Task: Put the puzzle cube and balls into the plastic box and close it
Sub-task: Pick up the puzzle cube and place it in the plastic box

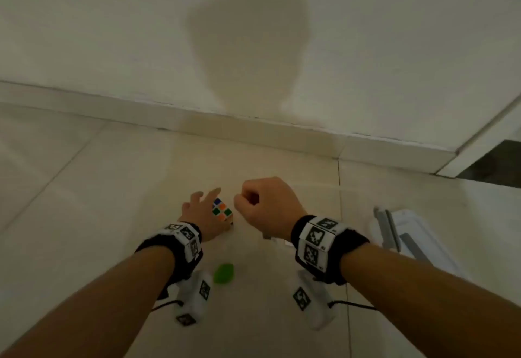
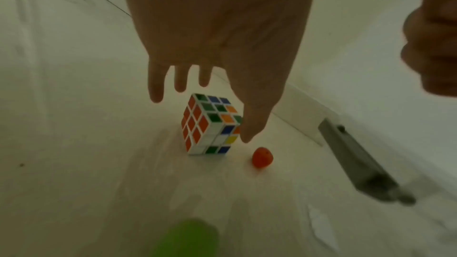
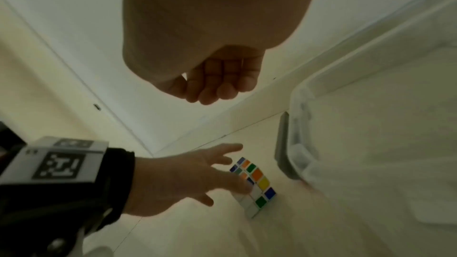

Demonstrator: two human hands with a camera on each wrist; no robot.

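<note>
Head view: left hand [image 1: 200,214] at frame centre, fingers spread and straight over the puzzle cube [image 1: 222,210], which stands on the tiled floor [image 1: 98,188]. Contact unclear from here. Right hand [image 1: 266,205] just right of the cube, fingers curled into a loose fist, nothing held. Green ball [image 1: 223,273] lower centre, below the left wrist band, blurred. Plastic box [image 1: 408,233] at right edge with a grey latch.

Left wrist view: left hand [image 2: 217,46] fills upper centre, fingers extended down toward the puzzle cube [image 2: 210,124] at mid frame; thumb tip looks to touch the cube's right face, other fingers above and apart from it. Small red ball [image 2: 262,157] on the floor just right of the cube. Green ball [image 2: 188,237] blurred at bottom edge. Grey latch [image 2: 358,163] at right. Right hand [image 2: 435,36] curled at the upper right edge.

Right wrist view: right hand [image 3: 217,77] upper centre, fingers curled in, empty. Left hand [image 3: 188,179] lower centre, spread, beside the puzzle cube [image 3: 254,183]. Plastic box [image 3: 371,124] fills the right side, translucent.
</note>
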